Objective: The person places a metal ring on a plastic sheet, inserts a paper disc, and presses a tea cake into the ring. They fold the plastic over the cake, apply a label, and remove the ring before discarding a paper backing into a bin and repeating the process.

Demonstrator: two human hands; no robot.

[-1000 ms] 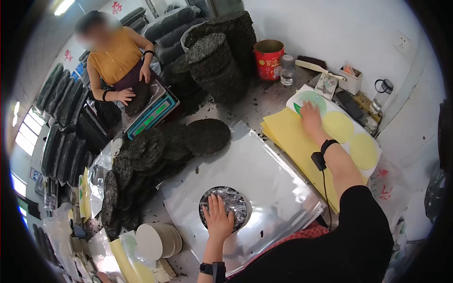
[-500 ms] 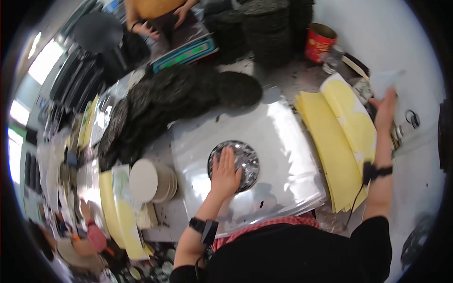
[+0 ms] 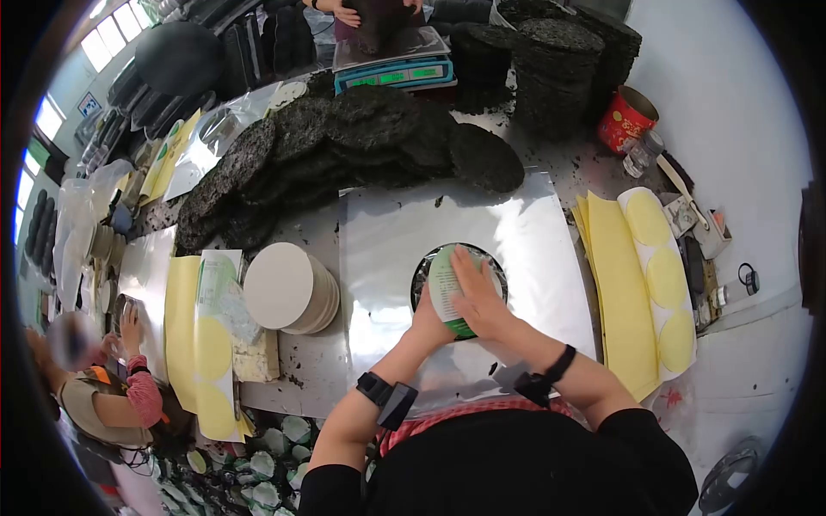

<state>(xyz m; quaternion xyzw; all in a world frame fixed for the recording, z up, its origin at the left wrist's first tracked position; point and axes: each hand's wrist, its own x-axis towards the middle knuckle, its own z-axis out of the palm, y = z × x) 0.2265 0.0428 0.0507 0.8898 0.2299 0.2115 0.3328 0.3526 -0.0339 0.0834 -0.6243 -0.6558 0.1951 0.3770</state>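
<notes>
A dark round disc in shiny clear wrap (image 3: 416,284) lies on a stack of silvery sheets (image 3: 387,249). Over it is a green-and-white printed round label (image 3: 442,288), seen at a slant. My right hand (image 3: 483,303) rests on the label's face, its fingers stretched out. Along the label's lower left edge, my left hand (image 3: 428,325) grips it, the fingers partly hidden behind it. To the left stands a pile of off-white round cards (image 3: 280,286). Yellow sheets (image 3: 615,292) and a strip of yellow round stickers (image 3: 661,271) lie at the right.
Dark, rough round cakes (image 3: 374,120) form an overlapping row behind the sheets. Beyond them, a person's hand (image 3: 347,15) is near a scale (image 3: 396,73). A red tin (image 3: 626,116) and a glass jar (image 3: 644,155) stand by the wall. Another person (image 3: 107,400) works at left.
My right hand has come from the far right, where it held a pale sheet, to the disc. The green-and-white label now covers part of the disc. My left hand has shifted to its edge.
</notes>
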